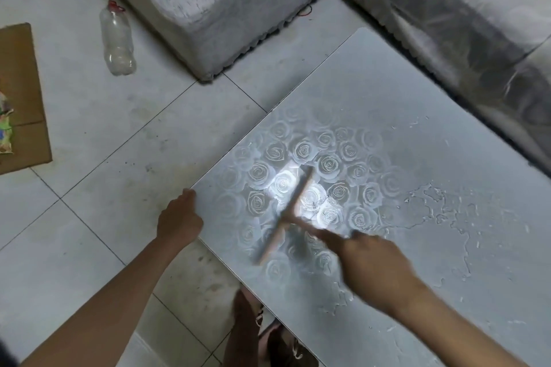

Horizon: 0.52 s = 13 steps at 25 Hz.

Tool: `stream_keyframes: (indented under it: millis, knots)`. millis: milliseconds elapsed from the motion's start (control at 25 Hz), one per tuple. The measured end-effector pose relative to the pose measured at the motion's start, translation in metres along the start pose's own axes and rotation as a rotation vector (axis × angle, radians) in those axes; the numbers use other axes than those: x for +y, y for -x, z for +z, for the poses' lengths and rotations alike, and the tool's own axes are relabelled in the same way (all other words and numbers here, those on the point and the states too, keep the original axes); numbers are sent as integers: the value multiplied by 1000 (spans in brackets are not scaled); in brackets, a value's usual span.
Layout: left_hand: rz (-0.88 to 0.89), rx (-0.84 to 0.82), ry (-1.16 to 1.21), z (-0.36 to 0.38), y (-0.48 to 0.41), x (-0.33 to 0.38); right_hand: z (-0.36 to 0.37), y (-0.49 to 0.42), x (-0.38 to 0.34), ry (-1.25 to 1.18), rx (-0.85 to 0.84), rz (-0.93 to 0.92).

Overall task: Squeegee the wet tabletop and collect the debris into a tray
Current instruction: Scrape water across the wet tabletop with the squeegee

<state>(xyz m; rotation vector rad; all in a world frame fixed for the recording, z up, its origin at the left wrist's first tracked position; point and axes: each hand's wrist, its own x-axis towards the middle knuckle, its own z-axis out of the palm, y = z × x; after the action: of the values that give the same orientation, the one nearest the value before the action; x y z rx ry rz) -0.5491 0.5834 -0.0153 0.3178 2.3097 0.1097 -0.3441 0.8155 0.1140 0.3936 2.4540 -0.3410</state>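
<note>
A low tabletop with a rose pattern fills the right half of the view. Water streaks and puddles lie on its right part. My right hand grips the handle of a tan squeegee, whose blade lies on the rose pattern near the table's left edge, blurred by motion. My left hand holds the table's left corner, its fingers curled over the edge. No tray is in view.
A sofa runs along the far side and the right of the table. An empty plastic bottle lies on the tiled floor, and flattened cardboard with a colourful packet sits at the left. My sandalled foot is under the table's near edge.
</note>
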Motion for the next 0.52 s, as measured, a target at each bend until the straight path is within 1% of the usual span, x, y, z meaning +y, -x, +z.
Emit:
stream_keyframes:
  millis: [40, 120, 160, 240, 320, 400, 440, 520]
  knots:
    - [2, -9, -19, -1, -1, 1, -5, -17, -28, -38, 12, -62]
    - [16, -36, -61, 0, -2, 2, 0, -45, -82, -61, -42, -131]
    - [20, -52, -82, 0, -2, 2, 6, -51, -92, -63, -60, -151]
    - [20, -69, -146, 1, -3, 3, 20, -45, -64, -58, -40, -115]
    - [13, -63, -208, 4, -2, 7, 35, -8, -8, -49, -63, 20]
    - [30, -70, -262, 11, 4, 15, 34, 34, 45, -13, -64, 164]
    - [49, -73, -296, 16, 8, 19, 30, 50, 62, 4, -78, 223]
    - [107, -75, -361, 26, 15, 29, 27, 65, 72, 41, -85, 242]
